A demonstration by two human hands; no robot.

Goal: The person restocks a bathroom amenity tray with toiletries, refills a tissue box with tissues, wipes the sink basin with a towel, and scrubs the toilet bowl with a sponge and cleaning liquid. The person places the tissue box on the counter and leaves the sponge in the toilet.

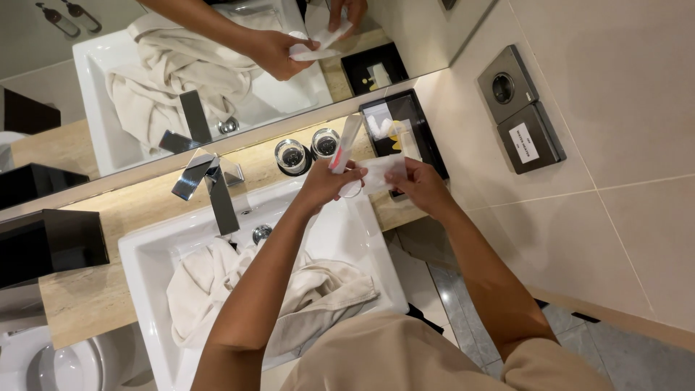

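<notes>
My left hand [323,185] is closed around a slim white packet with a pink end [346,143], held upright over the back rim of the white sink [148,253]. My right hand [420,185] pinches a thin white wrapper [382,172] just to the right of it. Both hands meet above the sink's far right corner, close to two upturned glasses [308,152] on the counter.
A cream towel [217,289] lies crumpled in the sink below a chrome tap [210,185]. A black tray [416,127] with small packets sits at the counter's right end. A black box [51,242] stands left, a mirror [87,80] behind, wall sockets [517,108] right, a toilet [65,362] lower left.
</notes>
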